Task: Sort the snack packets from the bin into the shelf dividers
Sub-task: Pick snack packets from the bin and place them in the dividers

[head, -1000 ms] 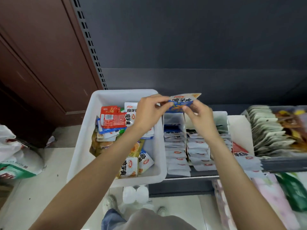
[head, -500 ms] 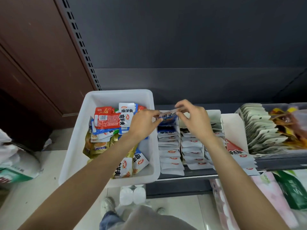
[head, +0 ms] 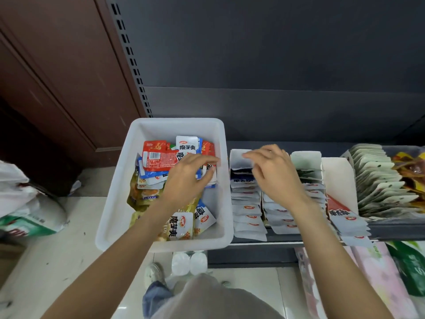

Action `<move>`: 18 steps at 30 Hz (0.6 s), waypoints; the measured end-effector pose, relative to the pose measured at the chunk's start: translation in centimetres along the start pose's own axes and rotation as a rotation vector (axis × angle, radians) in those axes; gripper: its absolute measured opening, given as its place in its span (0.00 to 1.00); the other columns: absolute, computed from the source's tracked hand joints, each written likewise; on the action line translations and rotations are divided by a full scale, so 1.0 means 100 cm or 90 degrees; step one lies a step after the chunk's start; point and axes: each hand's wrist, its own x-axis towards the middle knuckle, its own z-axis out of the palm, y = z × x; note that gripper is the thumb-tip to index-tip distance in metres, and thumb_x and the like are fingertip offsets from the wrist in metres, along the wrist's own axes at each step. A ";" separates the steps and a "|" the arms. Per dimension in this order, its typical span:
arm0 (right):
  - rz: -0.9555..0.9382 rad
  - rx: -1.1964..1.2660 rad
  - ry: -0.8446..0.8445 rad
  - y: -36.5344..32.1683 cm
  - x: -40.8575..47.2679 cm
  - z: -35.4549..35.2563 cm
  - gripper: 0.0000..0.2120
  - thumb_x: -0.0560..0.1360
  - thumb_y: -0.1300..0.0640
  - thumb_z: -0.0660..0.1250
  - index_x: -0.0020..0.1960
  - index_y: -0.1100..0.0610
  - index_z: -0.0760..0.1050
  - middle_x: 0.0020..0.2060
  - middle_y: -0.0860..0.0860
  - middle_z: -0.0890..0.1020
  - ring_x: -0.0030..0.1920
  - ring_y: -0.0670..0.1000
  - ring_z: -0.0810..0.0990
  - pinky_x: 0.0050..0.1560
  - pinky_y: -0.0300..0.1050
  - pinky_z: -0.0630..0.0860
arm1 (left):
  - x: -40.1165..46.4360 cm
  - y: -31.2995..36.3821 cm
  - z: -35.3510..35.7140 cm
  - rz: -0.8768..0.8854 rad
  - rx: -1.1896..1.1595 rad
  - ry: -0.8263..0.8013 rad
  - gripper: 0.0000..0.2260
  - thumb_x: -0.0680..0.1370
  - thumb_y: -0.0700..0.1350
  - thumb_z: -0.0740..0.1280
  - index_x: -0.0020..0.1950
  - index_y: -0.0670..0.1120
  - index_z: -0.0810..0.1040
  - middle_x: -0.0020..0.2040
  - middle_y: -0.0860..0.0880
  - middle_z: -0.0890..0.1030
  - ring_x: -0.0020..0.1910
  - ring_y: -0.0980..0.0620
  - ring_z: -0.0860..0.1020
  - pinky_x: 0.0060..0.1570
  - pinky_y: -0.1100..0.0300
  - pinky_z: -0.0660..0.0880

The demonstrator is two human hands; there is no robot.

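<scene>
A white plastic bin [head: 177,122] holds several snack packets, among them a red packet [head: 158,157] and white packets with blue print [head: 187,144]. My left hand [head: 190,176] hovers over the packets at the bin's right side, fingers loosely curved, holding nothing that I can see. To the right, white cardboard shelf dividers hold rows of white packets [head: 247,210]. A dark blue packet [head: 240,177] lies at the back of the leftmost row. My right hand [head: 273,171] is over that row, its straight fingers reaching left to the divider's back flap [head: 236,158].
A second packet row [head: 282,218] and a third divider [head: 335,171] follow to the right, then pale stacked pouches [head: 377,180]. Below are pink [head: 379,275] and green [head: 411,265] goods. White bottles [head: 189,261] stand under the bin, and a sack [head: 27,203] lies on the floor at left.
Both hands lowered the blue packet into the leftmost divider row and let go of it. My left hand then moved back left over the bin.
</scene>
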 end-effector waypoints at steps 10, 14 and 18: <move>-0.076 0.146 -0.218 -0.106 0.031 0.066 0.16 0.79 0.59 0.59 0.66 0.55 0.73 0.63 0.52 0.77 0.63 0.51 0.72 0.65 0.45 0.67 | -0.059 -0.071 -0.039 -0.262 0.211 -0.149 0.15 0.76 0.47 0.67 0.61 0.46 0.74 0.60 0.49 0.76 0.59 0.47 0.73 0.55 0.53 0.73; 0.041 0.077 -0.266 -0.110 0.058 0.118 0.31 0.79 0.53 0.62 0.76 0.59 0.52 0.75 0.57 0.57 0.75 0.57 0.53 0.75 0.51 0.53 | -0.055 -0.078 -0.034 -0.263 0.222 -0.170 0.18 0.77 0.48 0.65 0.67 0.48 0.69 0.65 0.51 0.73 0.64 0.50 0.70 0.61 0.55 0.70; 0.110 0.057 -0.351 -0.105 0.062 0.146 0.38 0.78 0.48 0.62 0.77 0.56 0.43 0.77 0.57 0.47 0.77 0.57 0.46 0.75 0.53 0.51 | -0.042 -0.085 -0.030 -0.220 0.216 -0.150 0.22 0.77 0.48 0.65 0.70 0.48 0.67 0.68 0.50 0.70 0.68 0.50 0.67 0.66 0.56 0.65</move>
